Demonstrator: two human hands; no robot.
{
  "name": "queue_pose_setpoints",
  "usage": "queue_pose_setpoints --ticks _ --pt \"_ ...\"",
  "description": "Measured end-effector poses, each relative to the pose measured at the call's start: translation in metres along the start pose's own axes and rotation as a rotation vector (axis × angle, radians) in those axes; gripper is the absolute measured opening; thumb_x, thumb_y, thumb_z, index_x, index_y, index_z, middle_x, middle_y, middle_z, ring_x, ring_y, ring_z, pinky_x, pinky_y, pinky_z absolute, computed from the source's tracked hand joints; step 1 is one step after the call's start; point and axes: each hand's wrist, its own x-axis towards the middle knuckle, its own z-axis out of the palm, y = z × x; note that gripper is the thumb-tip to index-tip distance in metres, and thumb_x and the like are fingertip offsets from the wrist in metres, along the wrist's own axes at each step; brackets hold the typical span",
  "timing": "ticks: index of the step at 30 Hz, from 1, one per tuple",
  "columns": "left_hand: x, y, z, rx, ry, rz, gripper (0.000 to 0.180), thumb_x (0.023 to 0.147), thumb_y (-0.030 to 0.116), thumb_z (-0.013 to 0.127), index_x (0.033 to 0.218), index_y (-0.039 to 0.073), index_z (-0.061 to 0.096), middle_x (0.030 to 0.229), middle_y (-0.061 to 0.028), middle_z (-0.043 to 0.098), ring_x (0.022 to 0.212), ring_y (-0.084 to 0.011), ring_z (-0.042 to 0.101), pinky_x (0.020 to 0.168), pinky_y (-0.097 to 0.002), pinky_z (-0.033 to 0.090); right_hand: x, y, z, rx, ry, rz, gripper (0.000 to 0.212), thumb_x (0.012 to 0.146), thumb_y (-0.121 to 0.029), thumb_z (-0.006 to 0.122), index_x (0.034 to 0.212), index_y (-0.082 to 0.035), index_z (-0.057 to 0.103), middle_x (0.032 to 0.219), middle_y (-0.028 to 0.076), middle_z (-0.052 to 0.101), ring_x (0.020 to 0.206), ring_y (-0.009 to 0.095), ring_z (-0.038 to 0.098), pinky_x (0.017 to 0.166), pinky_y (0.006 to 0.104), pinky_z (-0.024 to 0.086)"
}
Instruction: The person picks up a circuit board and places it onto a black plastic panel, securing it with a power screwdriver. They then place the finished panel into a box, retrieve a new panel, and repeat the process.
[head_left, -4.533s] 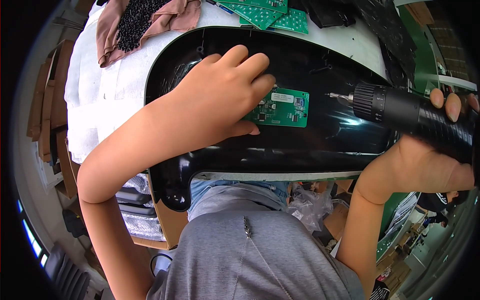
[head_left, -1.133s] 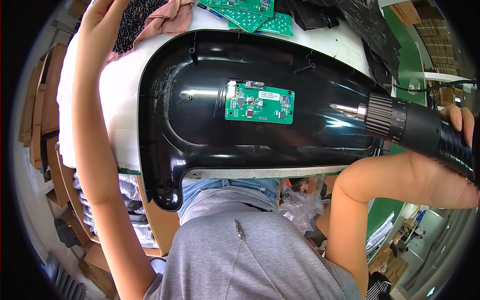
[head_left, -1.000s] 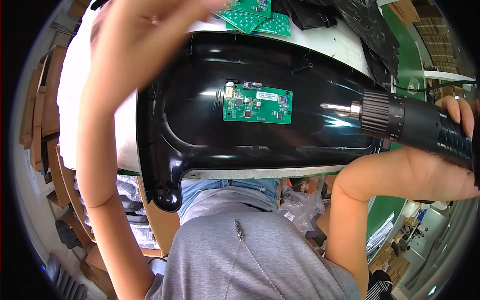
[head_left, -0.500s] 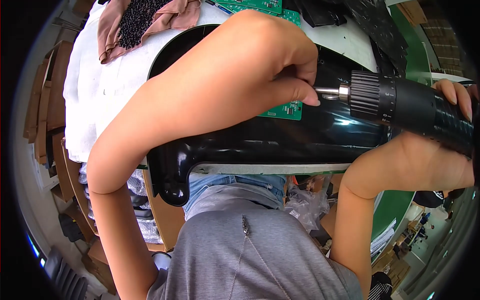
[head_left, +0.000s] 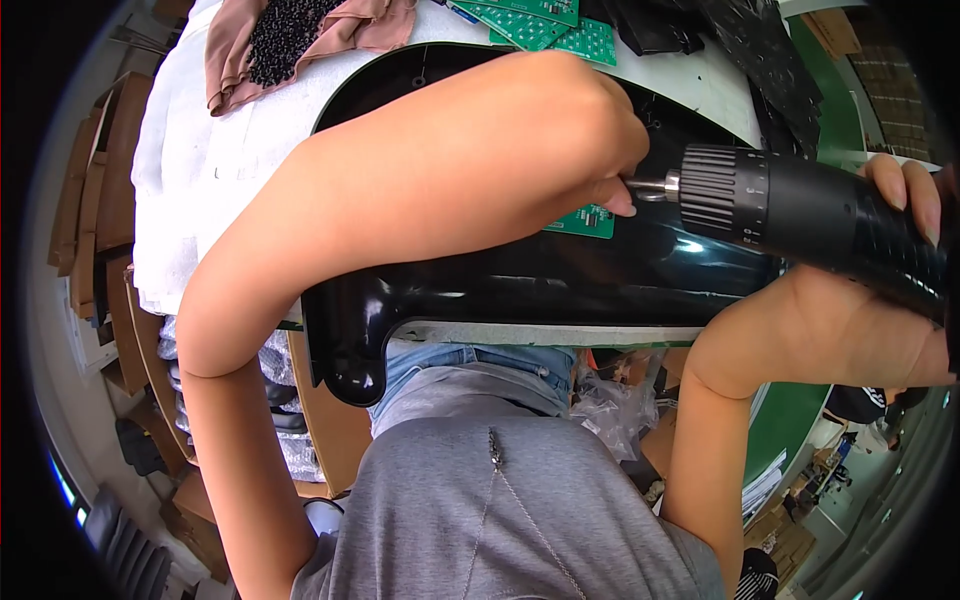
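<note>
My right hand (head_left: pixel 850 310) is wrapped round a black electric screwdriver (head_left: pixel 815 205) with a ribbed collar, held nearly level and pointing left. At its front, the metal bit (head_left: pixel 650 186) reaches the fingertips of my left hand (head_left: pixel 590 130), which are pinched together. Whatever lies between those fingertips is hidden by the hand. Below them is a glossy black plastic housing (head_left: pixel 560 290), shaped with a rounded lobe at the near left. A green circuit board (head_left: pixel 590 222) sits inside the housing, mostly covered by my left hand and forearm.
Black screws or similar small parts (head_left: pixel 285 40) are heaped on a brown cloth (head_left: pixel 232 70) at the far left. More green boards (head_left: pixel 585 42) lie beyond the housing, beside black plastic sheeting (head_left: pixel 760 50). White padding (head_left: pixel 180 220) covers the table. Cardboard boxes (head_left: pixel 85 200) stand at left.
My left hand has rolled over and shifted slightly right and down, covering more of its fingers. The screwdriver has moved a little left, its bit still at my fingertips.
</note>
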Motion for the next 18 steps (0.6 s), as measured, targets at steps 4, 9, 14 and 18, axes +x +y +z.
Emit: queue_pose_setpoints --ticks 4,9,14,18 --pt "-0.009 -0.007 -0.002 -0.077 0.008 0.071 0.021 0.068 0.011 0.066 0.081 -0.002 0.057 0.071 -0.0115 0.051 0.065 -0.0280 0.052 0.060 -0.0342 0.042 0.005 0.003 -0.004 0.004 -0.020 0.015 0.055 0.075 -0.051 0.048 0.096 -0.001 0.047 0.097 0.012 0.049 0.064 0.020 0.051 0.062 0.0376 0.041" --pt "-0.031 -0.009 -0.012 -0.063 0.000 0.026 0.031 0.066 0.015 0.069 0.091 0.000 0.059 0.080 -0.0121 0.053 0.074 -0.0282 0.052 0.067 -0.0345 0.043 0.007 0.018 0.022 -0.002 -0.055 0.033 0.056 0.074 -0.052 0.049 0.097 -0.001 0.046 0.098 0.012 0.049 0.065 0.020 0.051 0.062 0.0381 0.041" --pt "-0.072 0.000 -0.009 0.346 -0.042 -0.129 0.037 0.066 0.025 0.067 0.094 0.002 0.061 0.080 -0.0077 0.051 0.083 -0.0224 0.050 0.069 -0.0293 0.043 0.007 0.039 0.052 0.002 -0.111 0.067 0.057 0.074 -0.052 0.050 0.097 -0.001 0.046 0.100 0.012 0.049 0.065 0.020 0.051 0.062 0.0386 0.041" --pt "-0.080 0.008 -0.003 0.510 -0.120 -0.175 0.041 0.067 0.027 0.065 0.101 0.006 0.061 0.081 -0.0028 0.048 0.085 -0.0170 0.046 0.066 -0.0253 0.042 0.006 0.041 0.061 -0.003 -0.151 0.098 0.057 0.074 -0.053 0.051 0.098 -0.001 0.046 0.101 0.012 0.049 0.065 0.020 0.051 0.063 0.0388 0.041"
